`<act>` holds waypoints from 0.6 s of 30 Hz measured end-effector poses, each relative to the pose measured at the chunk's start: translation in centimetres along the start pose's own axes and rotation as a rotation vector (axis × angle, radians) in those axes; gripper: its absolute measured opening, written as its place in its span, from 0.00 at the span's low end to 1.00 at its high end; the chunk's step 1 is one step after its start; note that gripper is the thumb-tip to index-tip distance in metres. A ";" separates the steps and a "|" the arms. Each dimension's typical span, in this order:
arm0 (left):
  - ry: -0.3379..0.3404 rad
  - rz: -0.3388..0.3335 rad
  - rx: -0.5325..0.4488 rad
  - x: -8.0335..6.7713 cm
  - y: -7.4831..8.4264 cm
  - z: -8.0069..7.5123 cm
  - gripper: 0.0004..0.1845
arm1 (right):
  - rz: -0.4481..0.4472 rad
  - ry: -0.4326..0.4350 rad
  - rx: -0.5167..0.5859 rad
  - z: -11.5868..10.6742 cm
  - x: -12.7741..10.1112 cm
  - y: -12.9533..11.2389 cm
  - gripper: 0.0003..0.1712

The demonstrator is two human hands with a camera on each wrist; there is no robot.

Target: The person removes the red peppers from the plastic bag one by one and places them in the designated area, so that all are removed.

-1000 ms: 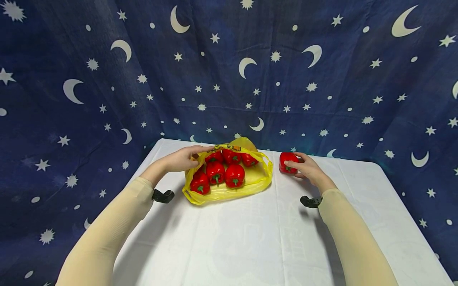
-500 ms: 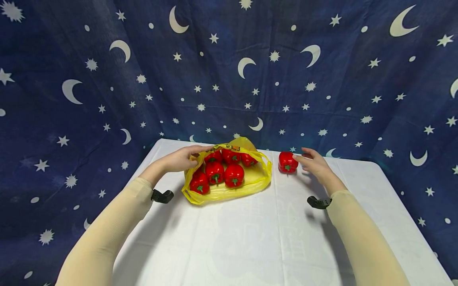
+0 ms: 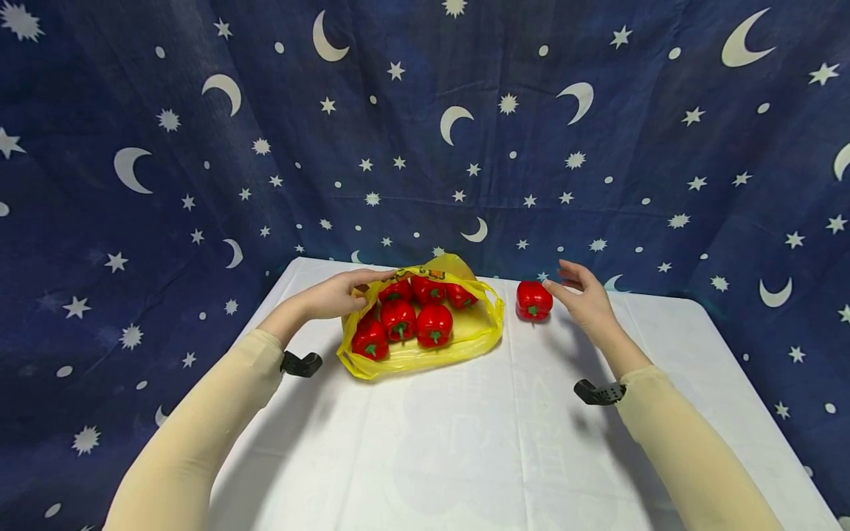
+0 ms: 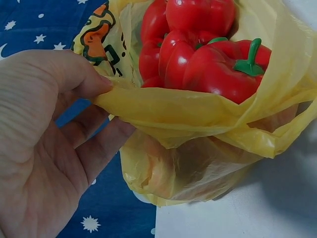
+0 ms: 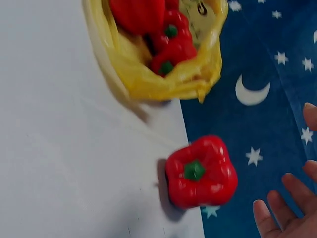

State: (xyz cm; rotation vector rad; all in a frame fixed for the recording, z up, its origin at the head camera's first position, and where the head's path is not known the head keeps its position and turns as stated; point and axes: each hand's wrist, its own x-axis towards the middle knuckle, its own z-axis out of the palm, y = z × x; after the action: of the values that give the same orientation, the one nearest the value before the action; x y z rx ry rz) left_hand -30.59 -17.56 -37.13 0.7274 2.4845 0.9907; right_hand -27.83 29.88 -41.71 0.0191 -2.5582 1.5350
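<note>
A yellow plastic bag (image 3: 474,345) lies with its mouth spread toward me, several red bell peppers (image 3: 434,326) with green stems inside it. My left hand (image 3: 332,296) pinches the bag's rim at its left side; in the left wrist view the thumb and fingers (image 4: 91,82) grip the thin plastic. One more red bell pepper (image 3: 534,301) sits on the table to the right of the bag. My right hand (image 3: 586,299) is raised just right of that pepper, fingers spread, holding nothing. The right wrist view shows this hand (image 5: 292,208) apart from the lone pepper (image 5: 200,172).
A table with a white cloth (image 3: 451,457) carries everything. Behind its far edge hangs a dark blue curtain (image 3: 412,110) printed with moons and stars. Black wrist mounts (image 3: 302,364) sit on both forearms over cream sleeves.
My right hand has let go of the lone bell pepper and drawn back up and to the right. The pepper stays on the table. My left hand keeps its grip on the bag.
</note>
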 end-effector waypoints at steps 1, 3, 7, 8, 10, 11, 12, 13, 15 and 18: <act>-0.001 0.003 0.003 0.0 0.0 0.0 0.38 | -0.012 0.001 0.003 0.2 -0.2 -0.2 0.46; 0.000 0.005 0.008 -0.1 0.1 0.0 0.38 | -0.026 0.000 0.006 0.6 -0.6 -0.6 0.45; 0.001 0.006 0.017 -0.1 0.2 -0.1 0.39 | -0.049 -0.017 0.016 1.3 -1.1 -1.1 0.44; 0.002 0.002 0.017 -0.1 0.2 -0.1 0.39 | -0.056 -0.023 0.019 1.5 -1.2 -1.3 0.43; 0.002 -0.001 0.021 -0.1 0.2 -0.1 0.39 | -0.067 -0.040 0.027 1.8 -1.4 -1.5 0.43; 0.001 0.000 0.022 -0.1 0.2 0.0 0.39 | -0.070 -0.049 0.031 2.0 -1.5 -1.6 0.43; 0.001 0.001 0.023 -0.1 0.2 0.0 0.39 | -0.071 -0.058 0.032 2.2 -1.7 -1.7 0.43; 0.002 0.001 0.023 -0.1 0.1 0.0 0.39 | -0.074 -0.066 0.035 2.4 -1.8 -1.9 0.43; 0.003 0.003 0.026 -0.1 0.1 0.0 0.39 | -0.070 -0.085 0.037 2.9 -2.1 -2.2 0.42; 0.006 0.007 0.027 0.0 0.0 0.0 0.39 | -0.061 -0.111 0.035 3.5 -2.5 -2.6 0.42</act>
State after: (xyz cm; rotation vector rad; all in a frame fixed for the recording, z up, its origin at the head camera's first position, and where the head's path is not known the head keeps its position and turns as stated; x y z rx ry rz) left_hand -30.61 -17.59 -37.14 0.7430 2.5068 0.9652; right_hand -25.59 25.43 -41.43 0.1900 -2.5880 1.5982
